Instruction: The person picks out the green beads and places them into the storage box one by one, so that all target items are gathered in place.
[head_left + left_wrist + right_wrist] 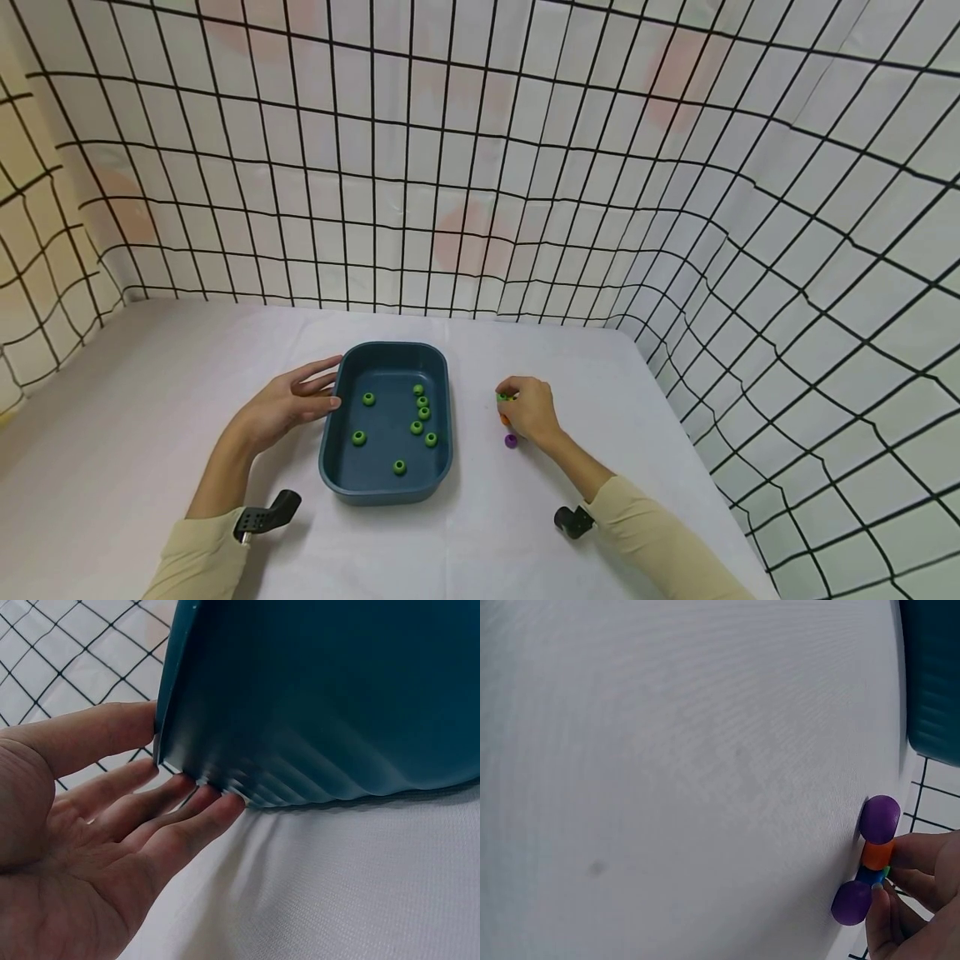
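A dark blue tray (386,497) stands on the table with several green beads (423,413) inside. My left hand (288,406) is beside its left wall, fingers loosely extended; in the left wrist view its fingertips touch the tray's side (315,697). To the right of the tray, my right hand (534,410) is lowered to a small group of beads, its thumb and fingers pinching at a green bead (887,871), mostly hidden. A blue bead (871,876), an orange bead (877,855) and two purple beads (880,819) lie close by those fingertips.
White cloth (480,542) covers the table. A black wire grid (405,192) stands along the back and both sides. Black wrist camera mounts (268,515) sit at both sleeves.
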`<state>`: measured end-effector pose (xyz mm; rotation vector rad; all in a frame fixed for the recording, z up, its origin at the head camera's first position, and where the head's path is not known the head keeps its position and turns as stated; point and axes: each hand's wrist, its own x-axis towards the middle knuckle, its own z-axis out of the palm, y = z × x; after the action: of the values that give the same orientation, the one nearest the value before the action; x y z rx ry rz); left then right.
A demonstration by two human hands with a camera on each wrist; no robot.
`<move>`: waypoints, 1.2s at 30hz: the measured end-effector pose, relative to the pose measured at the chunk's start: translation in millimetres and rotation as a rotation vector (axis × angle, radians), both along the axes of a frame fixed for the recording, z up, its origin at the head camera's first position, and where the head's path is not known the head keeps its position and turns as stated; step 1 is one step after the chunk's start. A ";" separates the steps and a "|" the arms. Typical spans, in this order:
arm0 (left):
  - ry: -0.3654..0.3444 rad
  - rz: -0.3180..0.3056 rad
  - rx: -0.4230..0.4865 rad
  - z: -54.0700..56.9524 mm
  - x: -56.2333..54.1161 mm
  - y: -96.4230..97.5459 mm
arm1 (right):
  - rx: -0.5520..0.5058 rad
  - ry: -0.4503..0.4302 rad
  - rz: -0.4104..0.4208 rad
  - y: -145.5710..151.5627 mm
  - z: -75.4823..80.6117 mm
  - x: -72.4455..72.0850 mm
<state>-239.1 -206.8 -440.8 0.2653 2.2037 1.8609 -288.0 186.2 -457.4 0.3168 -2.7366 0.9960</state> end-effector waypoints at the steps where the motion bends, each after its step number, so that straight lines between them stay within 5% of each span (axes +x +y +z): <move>1: 0.000 0.000 0.001 -0.1 0.1 0.0 | -0.001 -0.001 0.001 0.0 0.0 0.1; 15: 0.002 0.003 -0.008 1.4 1.2 -0.2 | 0.005 0.052 0.053 -11.8 15.8 4.0; 36: 0.009 -0.001 0.001 0.3 0.5 -0.1 | 0.021 0.078 0.210 -57.4 61.9 30.0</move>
<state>-238.6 -206.9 -440.5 0.2755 2.2087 1.8639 -258.0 128.8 -395.5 0.6444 -2.6865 0.9816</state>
